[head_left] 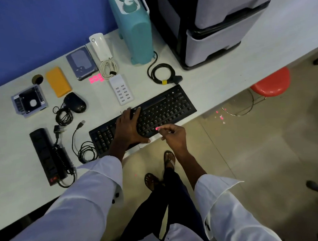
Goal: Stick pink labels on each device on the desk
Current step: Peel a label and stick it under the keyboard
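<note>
A black keyboard (165,107) lies slanted at the desk's front edge. My left hand (129,126) grips it across the middle, fingers over the far edge and thumb under the near edge. My right hand (173,136) pinches a small pink label (157,128) just above the keyboard's near row of keys. More pink labels (96,79) lie on the desk beside a grey hard drive (81,62). Around them sit a white multi-port charger (121,89), a black mouse (75,102), an orange power bank (58,81), a drive caddy (29,103) and a black power strip (47,155).
A white handset with a coiled cord (101,47), a teal appliance (135,29) and a coiled black cable (161,73) stand farther back. A large printer (214,28) fills the right end. A red stool (271,82) and pink scraps (221,117) are on the floor.
</note>
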Available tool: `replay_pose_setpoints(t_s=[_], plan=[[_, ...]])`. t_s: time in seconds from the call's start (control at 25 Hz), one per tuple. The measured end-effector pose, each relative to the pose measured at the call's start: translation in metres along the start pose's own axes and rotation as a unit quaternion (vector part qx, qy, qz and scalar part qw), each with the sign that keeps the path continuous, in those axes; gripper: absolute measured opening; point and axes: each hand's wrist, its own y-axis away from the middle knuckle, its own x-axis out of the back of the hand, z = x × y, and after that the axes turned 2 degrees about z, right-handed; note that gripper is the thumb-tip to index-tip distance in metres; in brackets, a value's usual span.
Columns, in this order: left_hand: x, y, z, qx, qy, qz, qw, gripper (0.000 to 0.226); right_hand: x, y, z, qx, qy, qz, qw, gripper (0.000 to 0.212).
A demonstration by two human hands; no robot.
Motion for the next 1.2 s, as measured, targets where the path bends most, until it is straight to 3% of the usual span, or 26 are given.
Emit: replay_pose_setpoints(t_s=[0.12,0.28,0.44,0.6,0.72,0.88,1.08,1.2], plan=[[0.003,-0.006,0.005,-0.023,-0.084,-0.025,0.996,0.151,0.0,-0.002,-0.002,-0.021,-0.016,0.008,1.0,0.008],[0.017,-0.008,0.007,-0.042,-0.089,-0.029,0.995,0.149,-0.005,0.002,-0.013,-0.043,-0.04,-0.001,0.998,0.006],[0.053,-0.018,0.0,-0.013,0.038,-0.12,0.992,0.132,-0.008,0.008,-0.02,-0.03,-0.072,0.01,0.997,0.009],[0.094,-0.027,-0.016,-0.037,0.233,-0.218,0.947,0.101,-0.02,0.005,-0.03,-0.021,-0.059,0.0,0.998,0.01],[0.118,-0.038,-0.023,-0.019,0.237,-0.182,0.954,0.07,-0.032,-0.007,-0.043,-0.008,-0.056,-0.006,0.998,0.01],[0.138,-0.05,-0.028,-0.018,0.167,-0.124,0.978,0.066,-0.048,-0.024,-0.058,0.026,-0.05,-0.004,0.998,0.007],[0.14,-0.062,-0.043,-0.054,0.153,-0.013,0.987,0.041,-0.068,-0.046,-0.064,0.08,-0.041,-0.005,0.996,0.007],[0.138,-0.072,-0.048,-0.049,0.163,-0.034,0.985,0.044,-0.08,-0.058,-0.064,0.118,-0.036,-0.003,0.992,0.006]])
